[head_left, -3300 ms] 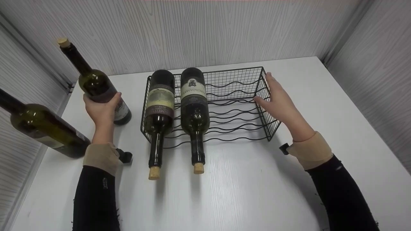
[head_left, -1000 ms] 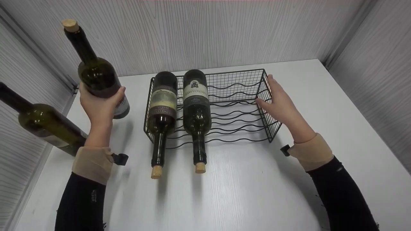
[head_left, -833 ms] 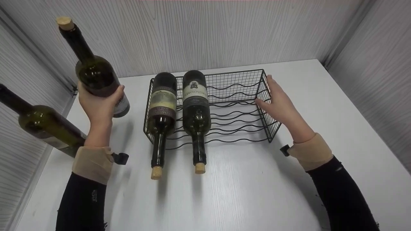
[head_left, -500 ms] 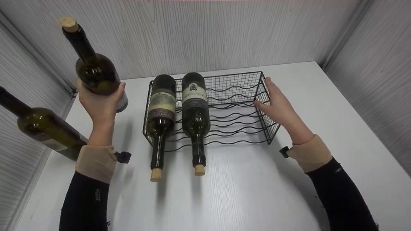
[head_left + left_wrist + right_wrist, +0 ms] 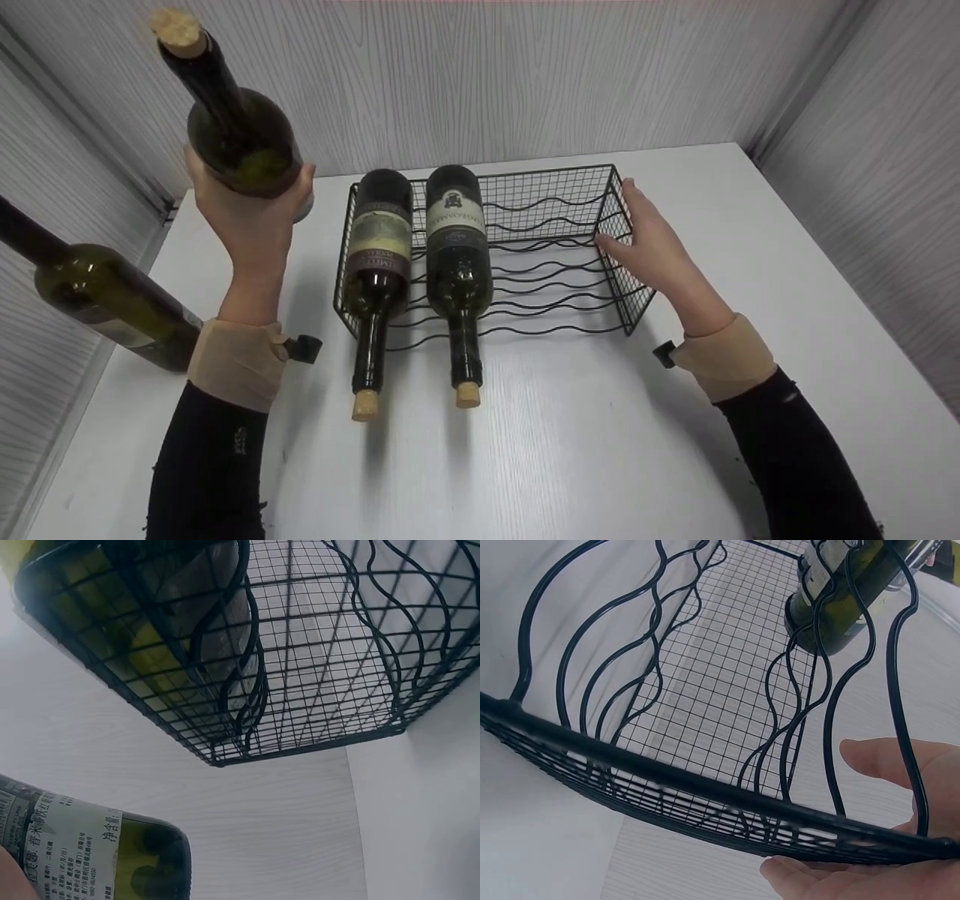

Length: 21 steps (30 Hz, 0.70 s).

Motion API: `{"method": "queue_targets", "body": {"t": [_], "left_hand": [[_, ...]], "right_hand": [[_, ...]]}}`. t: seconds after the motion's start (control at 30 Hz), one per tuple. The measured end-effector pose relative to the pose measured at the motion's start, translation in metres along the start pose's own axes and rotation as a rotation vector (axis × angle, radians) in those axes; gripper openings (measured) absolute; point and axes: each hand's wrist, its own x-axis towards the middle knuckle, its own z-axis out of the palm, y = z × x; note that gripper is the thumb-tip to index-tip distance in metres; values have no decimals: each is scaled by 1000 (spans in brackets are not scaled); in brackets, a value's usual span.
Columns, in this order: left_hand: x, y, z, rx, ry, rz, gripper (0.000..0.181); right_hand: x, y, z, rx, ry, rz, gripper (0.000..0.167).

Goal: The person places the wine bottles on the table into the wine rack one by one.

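My left hand [image 5: 247,217] grips a dark green corked wine bottle [image 5: 247,146] around its body, raised off the table and tilted with its cork up and left. Its white label and base show in the left wrist view on the held bottle [image 5: 82,847]. My right hand [image 5: 660,247] holds the right end of a black wire wine rack [image 5: 545,172]. In the right wrist view the thumb [image 5: 877,757] lies inside the mesh end panel, the fingers outside. Two corked wine bottles, one yellow-labelled [image 5: 379,236] and one white-labelled [image 5: 456,217], lie in the rack's left part, necks toward me.
Another green wine bottle [image 5: 112,300] stands on the white table [image 5: 555,442] at the left, partly behind my left forearm. Wavy wires run across the right part of the rack. Wood-grain panels [image 5: 480,82] enclose the table at the back and sides.
My left hand has lifted the bottle off the table, higher and slightly right, tipping its cork end toward the camera. The right hand has stayed on the rack's end.
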Motion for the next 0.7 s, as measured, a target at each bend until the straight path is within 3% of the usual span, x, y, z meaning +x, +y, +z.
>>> {"method": "queue_targets", "body": {"t": [0.4, 0.57, 0.7], "left_hand": [[-4, 13, 12, -24, 36, 1, 92], [-6, 20, 14, -7, 19, 7, 97], [-7, 29, 16, 30, -1, 51, 95]], "right_hand": [[0, 0, -1, -6, -4, 1, 92], [0, 0, 0, -18, 11, -8, 91], [0, -1, 1, -27, 21, -9, 91]]}}
